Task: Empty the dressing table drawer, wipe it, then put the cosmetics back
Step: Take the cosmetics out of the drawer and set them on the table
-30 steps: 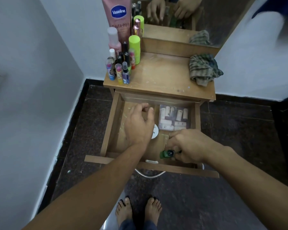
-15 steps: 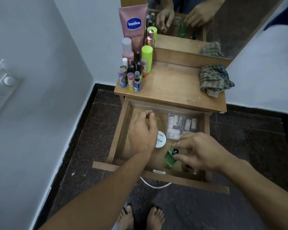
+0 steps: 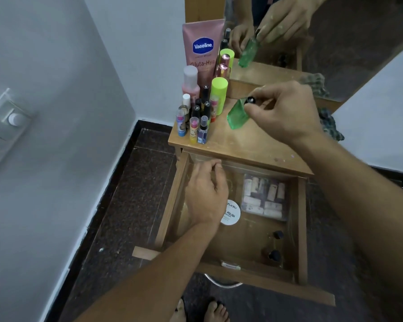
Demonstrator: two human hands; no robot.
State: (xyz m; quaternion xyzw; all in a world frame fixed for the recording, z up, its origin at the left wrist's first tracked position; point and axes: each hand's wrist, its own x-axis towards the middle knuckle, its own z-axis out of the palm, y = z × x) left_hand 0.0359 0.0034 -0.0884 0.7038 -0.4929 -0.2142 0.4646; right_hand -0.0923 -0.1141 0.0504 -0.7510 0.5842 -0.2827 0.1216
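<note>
While the left hand (image 3: 206, 196) rests palm-down, fingers loosely curled on nothing, inside the open drawer (image 3: 301, 228), the right hand (image 3: 282, 115) reaches forward above the tabletop (image 3: 254, 145), fingertips pinching the dark cap of a tilted green bottle (image 3: 237, 117).

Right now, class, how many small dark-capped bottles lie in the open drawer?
2. One dark-capped bottle sits near the drawer's right wall; the second lies just nearer the drawer front. The left hand may hide others.
</note>
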